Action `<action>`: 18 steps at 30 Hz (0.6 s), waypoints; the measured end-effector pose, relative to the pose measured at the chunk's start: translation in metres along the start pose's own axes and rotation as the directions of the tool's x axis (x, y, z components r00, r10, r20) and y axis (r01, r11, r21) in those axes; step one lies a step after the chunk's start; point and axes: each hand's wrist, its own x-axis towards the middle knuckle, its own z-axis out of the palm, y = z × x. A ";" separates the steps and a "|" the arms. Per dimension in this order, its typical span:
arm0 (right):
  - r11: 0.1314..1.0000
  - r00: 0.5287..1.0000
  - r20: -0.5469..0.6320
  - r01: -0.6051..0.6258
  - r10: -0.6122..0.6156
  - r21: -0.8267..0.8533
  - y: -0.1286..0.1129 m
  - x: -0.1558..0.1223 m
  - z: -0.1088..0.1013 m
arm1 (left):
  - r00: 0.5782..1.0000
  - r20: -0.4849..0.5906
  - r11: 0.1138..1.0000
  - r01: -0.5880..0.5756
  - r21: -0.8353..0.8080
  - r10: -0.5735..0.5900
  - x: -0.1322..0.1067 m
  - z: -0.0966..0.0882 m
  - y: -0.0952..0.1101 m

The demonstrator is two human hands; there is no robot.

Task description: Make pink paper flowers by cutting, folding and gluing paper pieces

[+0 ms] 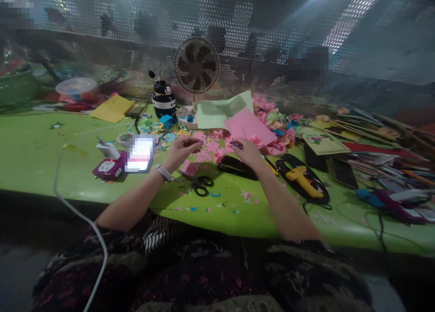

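Observation:
My left hand (pixel 182 150) hovers over the green table (pixel 37 153) with its fingers pinched together; whatever sits in the pinch is too small to name. My right hand (pixel 247 151) rests beside it, fingers closed round a small dark blue object that I cannot identify. Between and beyond both hands lies a scatter of small pink paper pieces (pixel 209 150). A pink paper sheet (pixel 249 126) stands just behind my right hand. Black scissors (pixel 200 184) lie on the table below my left wrist, which wears a white watch.
A small desk fan (pixel 196 72) and a black bottle (pixel 163 99) stand at the back. A phone (pixel 140 154) and purple power strip (pixel 109 166) lie left. A yellow glue gun (pixel 303 180), pink paper flowers (pixel 268 112), cards and pencils crowd the right. A white cable (pixel 78 212) hangs off the front edge.

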 end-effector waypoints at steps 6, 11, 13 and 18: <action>0.947 0.934 -0.177 0.320 -0.310 0.030 -0.026 -0.019 0.001 | 0.980 0.133 0.955 -0.177 0.237 0.149 -0.004 0.002 -0.007; 0.856 0.847 -0.134 0.517 -0.514 -0.012 -0.057 -0.042 0.008 | 0.936 0.204 0.836 -0.348 0.424 0.286 -0.007 0.002 -0.014; 0.848 0.843 -0.097 0.528 -0.529 -0.038 -0.062 -0.046 0.011 | 0.913 0.271 0.784 -0.402 0.473 0.304 -0.008 0.003 -0.014; 0.826 0.832 -0.011 0.550 -0.555 -0.123 -0.064 -0.050 0.016 | 0.886 0.373 0.720 -0.446 0.532 0.274 -0.009 0.003 -0.008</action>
